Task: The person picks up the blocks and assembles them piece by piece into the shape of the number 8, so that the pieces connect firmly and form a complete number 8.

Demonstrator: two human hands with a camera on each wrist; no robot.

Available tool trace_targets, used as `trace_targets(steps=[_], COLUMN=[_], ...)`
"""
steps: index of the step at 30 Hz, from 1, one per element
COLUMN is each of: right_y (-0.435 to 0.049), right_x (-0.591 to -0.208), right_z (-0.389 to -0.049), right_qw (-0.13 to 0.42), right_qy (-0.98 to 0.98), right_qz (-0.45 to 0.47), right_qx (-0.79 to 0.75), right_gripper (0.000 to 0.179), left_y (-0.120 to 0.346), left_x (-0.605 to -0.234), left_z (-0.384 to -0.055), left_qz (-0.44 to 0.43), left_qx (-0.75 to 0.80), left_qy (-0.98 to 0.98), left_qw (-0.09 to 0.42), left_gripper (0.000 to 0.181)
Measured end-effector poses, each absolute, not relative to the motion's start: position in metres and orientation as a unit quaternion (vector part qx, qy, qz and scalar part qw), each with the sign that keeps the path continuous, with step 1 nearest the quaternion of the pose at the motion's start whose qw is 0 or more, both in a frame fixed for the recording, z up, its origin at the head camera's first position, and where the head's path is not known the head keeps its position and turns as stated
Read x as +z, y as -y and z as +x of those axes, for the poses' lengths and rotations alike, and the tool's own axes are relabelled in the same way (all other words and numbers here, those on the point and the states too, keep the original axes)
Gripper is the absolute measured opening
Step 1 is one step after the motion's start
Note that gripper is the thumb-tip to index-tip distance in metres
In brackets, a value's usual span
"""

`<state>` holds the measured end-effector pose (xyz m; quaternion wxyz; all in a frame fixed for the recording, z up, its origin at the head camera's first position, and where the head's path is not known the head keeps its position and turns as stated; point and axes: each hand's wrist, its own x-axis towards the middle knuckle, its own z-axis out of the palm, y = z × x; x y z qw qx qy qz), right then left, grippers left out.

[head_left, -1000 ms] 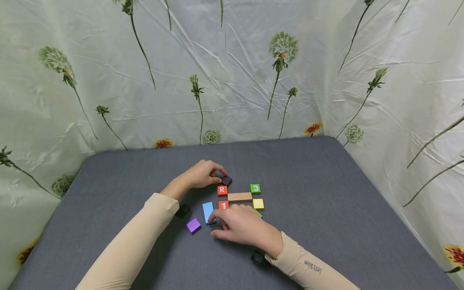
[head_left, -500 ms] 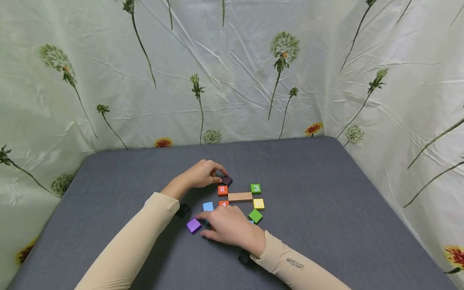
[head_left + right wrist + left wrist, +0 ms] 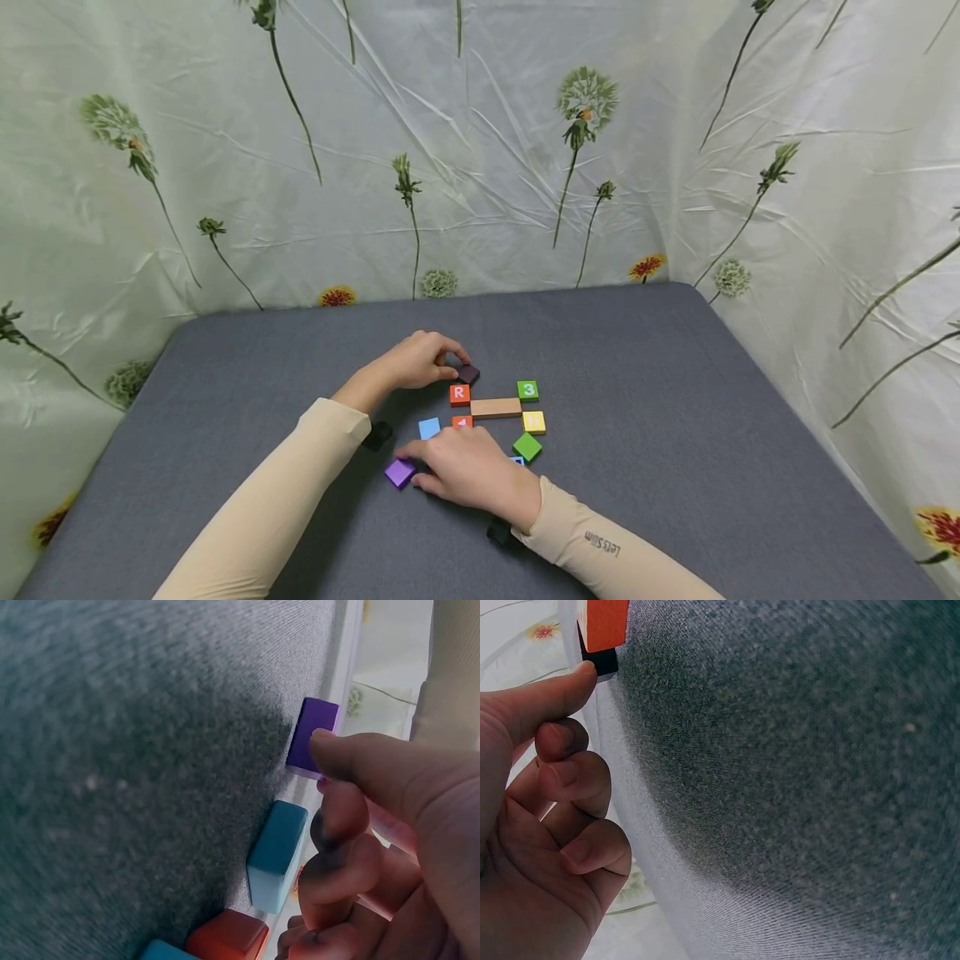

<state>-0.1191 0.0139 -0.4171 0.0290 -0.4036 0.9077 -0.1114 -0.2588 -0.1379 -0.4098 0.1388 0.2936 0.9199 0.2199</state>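
Observation:
My left hand (image 3: 420, 360) pinches a small dark block (image 3: 468, 375) between thumb and forefinger, just behind the red R block (image 3: 460, 395). In the left wrist view the thumb touches the dark block (image 3: 602, 663), and a red block (image 3: 604, 624) stands in front of it. My right hand (image 3: 476, 468) has thumb and forefinger on the sides of a purple block (image 3: 400, 473) at the near left. The right wrist view shows the thumb on the purple block (image 3: 313, 735). Beside it lies a blue block (image 3: 429, 428), partly hidden by the right hand.
A plain wooden block (image 3: 496, 407) lies mid-table. Around it are a green 3 block (image 3: 527, 390), a yellow block (image 3: 533, 422), a green block (image 3: 528, 447), a red block (image 3: 462, 422) and a blue-edged one (image 3: 517, 460) partly covered. A flowered curtain (image 3: 495, 150) hangs behind.
My right hand has moved left from the blue block to the purple block, which has shifted slightly toward me. The left hand has stayed on the dark block.

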Motion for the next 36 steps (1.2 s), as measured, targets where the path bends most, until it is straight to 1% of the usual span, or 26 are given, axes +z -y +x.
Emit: trace_targets(steps=[3, 13, 36], right_y=[-0.0145, -0.0157, -0.0186], right_x=[-0.4165, -0.4164, -0.4142], right_z=[-0.1185, -0.1166, -0.1162], right_qw=[0.03, 0.032, 0.017], right_qy=[-0.903, -0.903, -0.898], right_qz=[-0.412, -0.415, -0.434], right_qx=[-0.117, -0.108, -0.073], right_gripper=[0.026, 0.021, 0.024], left_y=[0.138, 0.1384, 0.1387], left_x=[-0.4096, -0.4107, -0.4124], left_z=[-0.2588, -0.2586, -0.2584], left_qz=[0.295, 0.294, 0.298], left_qx=[0.219, 0.224, 0.229], left_qy=[-0.92, -0.919, -0.917], left_qw=[0.138, 0.139, 0.136], left_gripper=[0.024, 0.024, 0.023])
